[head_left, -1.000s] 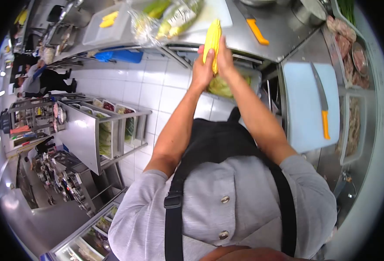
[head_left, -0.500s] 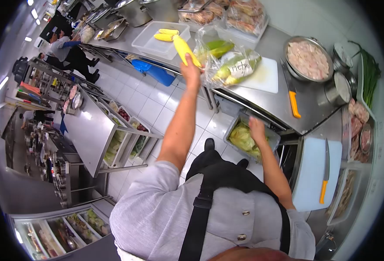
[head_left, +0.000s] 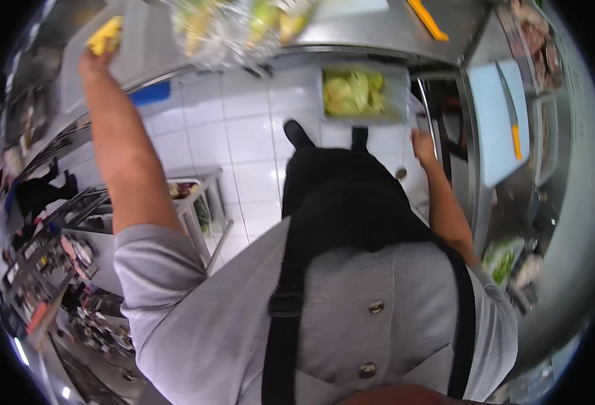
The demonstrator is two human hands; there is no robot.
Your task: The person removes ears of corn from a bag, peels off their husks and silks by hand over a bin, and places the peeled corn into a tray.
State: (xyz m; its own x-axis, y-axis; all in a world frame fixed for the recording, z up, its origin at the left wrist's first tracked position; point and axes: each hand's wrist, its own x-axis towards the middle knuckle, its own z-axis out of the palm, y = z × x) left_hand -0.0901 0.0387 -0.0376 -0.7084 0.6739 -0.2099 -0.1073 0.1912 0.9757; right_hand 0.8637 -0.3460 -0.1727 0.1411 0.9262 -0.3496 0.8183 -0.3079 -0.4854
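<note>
My left hand (head_left: 96, 61) reaches far out to the left, its fingers closed around a yellow corn cob (head_left: 106, 34). The hand is over a clear plastic container (head_left: 133, 50) on the steel counter; whether other cobs lie under it I cannot make out. A clear plastic bag (head_left: 210, 30) with green-husked corn (head_left: 264, 20) lies to the right of the container. My right hand (head_left: 422, 145) hangs low with curled fingers, nothing visible in it. It is nearest to a bin (head_left: 405, 94) with pale green leaves (head_left: 355, 94) on the floor.
An orange-handled knife (head_left: 429, 20) lies on the counter beside a white board (head_left: 351, 5). To the right, a second orange-handled knife (head_left: 513, 128) rests on a blue cutting board (head_left: 490, 155). A metal rack (head_left: 206, 216) stands to the left behind my arm.
My left hand has carried the cob leftward, from beside the bag to the container. My right hand has moved from above the bin to its right. The view has shifted down and turned.
</note>
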